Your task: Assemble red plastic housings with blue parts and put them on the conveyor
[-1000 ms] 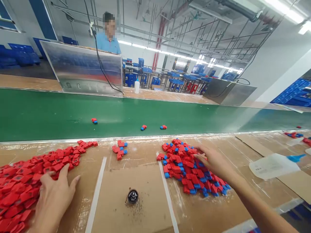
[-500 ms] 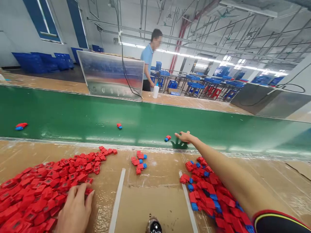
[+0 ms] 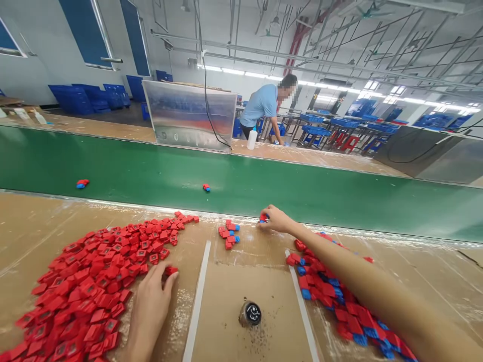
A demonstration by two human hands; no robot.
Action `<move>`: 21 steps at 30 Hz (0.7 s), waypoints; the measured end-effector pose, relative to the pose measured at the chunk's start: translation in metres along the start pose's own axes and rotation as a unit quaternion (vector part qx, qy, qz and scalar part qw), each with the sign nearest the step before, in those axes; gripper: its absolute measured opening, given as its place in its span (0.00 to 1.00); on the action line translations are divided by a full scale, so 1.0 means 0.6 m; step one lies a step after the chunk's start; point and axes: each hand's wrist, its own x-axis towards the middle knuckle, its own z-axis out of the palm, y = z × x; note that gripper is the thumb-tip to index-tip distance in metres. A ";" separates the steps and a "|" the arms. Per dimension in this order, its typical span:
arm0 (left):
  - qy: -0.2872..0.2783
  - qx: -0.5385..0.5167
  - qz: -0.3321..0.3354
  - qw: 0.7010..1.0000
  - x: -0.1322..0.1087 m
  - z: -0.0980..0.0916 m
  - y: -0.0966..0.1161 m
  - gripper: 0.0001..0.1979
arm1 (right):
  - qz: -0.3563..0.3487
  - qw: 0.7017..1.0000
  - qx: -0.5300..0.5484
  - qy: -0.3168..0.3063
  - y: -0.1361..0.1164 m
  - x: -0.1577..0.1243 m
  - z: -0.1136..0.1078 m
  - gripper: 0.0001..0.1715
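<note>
your right hand [image 3: 275,219] has moved forward to the near edge of the green conveyor belt [image 3: 241,201], its fingers closed on a red-and-blue part [image 3: 263,217], just beside a small cluster of red-and-blue parts [image 3: 228,234]. your left hand [image 3: 151,309] rests partly open at the edge of the red parts pile [image 3: 109,266], with a red part [image 3: 171,270] at its fingertips; the view does not show whether it is gripped. a pile of red parts with blue ends [image 3: 332,294] lies on the surface [image 3: 45,226] beneath your right forearm [image 3: 362,281]. blue plastic crates [image 3: 88,99] stand stacked well beyond the belt; their contents cannot be seen.
</note>
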 end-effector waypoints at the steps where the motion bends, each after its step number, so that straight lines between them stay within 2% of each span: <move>1: 0.002 -0.024 0.005 1.000 -0.005 0.001 0.003 0.12 | -0.031 0.999 0.010 0.001 -0.009 -0.019 0.002 0.17; 5: -0.009 -0.152 0.017 0.988 -0.022 0.003 0.020 0.15 | -0.111 0.993 0.041 0.017 -0.041 -0.089 0.007 0.20; 9: -0.046 -0.255 0.014 0.966 -0.042 0.006 0.032 0.20 | -0.125 0.989 0.043 0.060 -0.064 -0.150 0.014 0.18; 15: -0.042 -0.081 0.095 0.991 -0.087 0.018 0.039 0.16 | -0.127 0.991 0.030 0.033 -0.091 -0.230 0.051 0.14; 21: -0.038 -0.039 0.148 0.987 -0.124 0.038 0.039 0.19 | -0.115 0.993 0.020 0.034 -0.089 -0.250 0.064 0.22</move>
